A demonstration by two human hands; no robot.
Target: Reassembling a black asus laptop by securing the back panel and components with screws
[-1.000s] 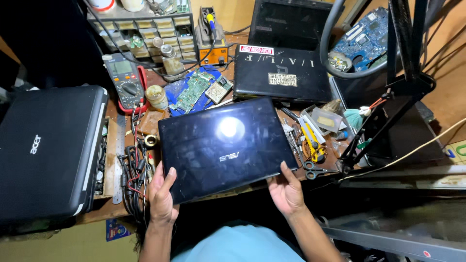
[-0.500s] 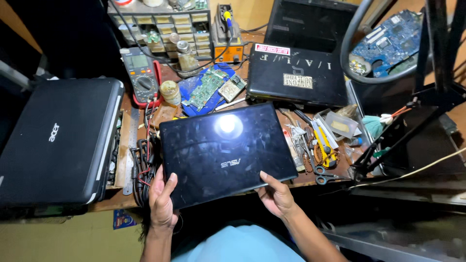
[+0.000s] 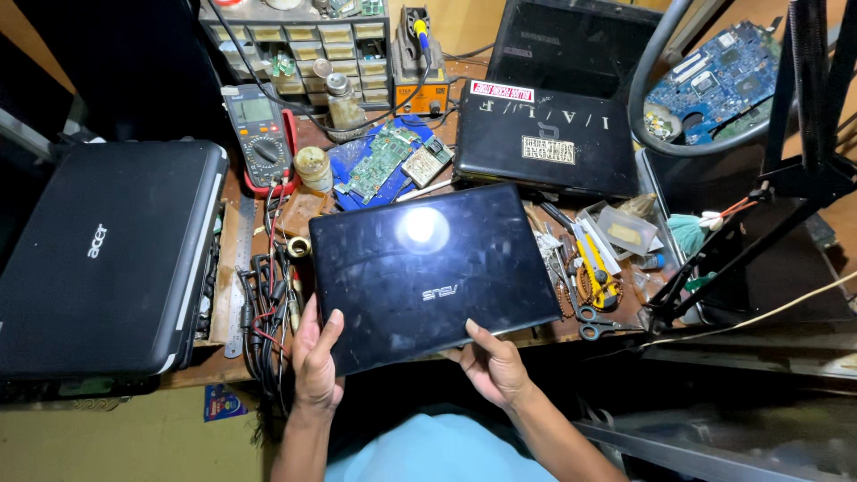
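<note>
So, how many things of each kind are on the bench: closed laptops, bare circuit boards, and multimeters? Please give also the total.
Closed laptops: 4, one glossy dark laptop held by the left hand and right hand, one black laptop, one stickered laptop, one rear laptop
Bare circuit boards: 3, green board, small board, blue board
Multimeters: 1, multimeter
Total: 8

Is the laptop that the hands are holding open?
No, the laptop is closed; its glossy dark lid faces up between both hands.

Cables (image 3: 263, 312) crowd left; scissors (image 3: 591, 323) block right.
</note>
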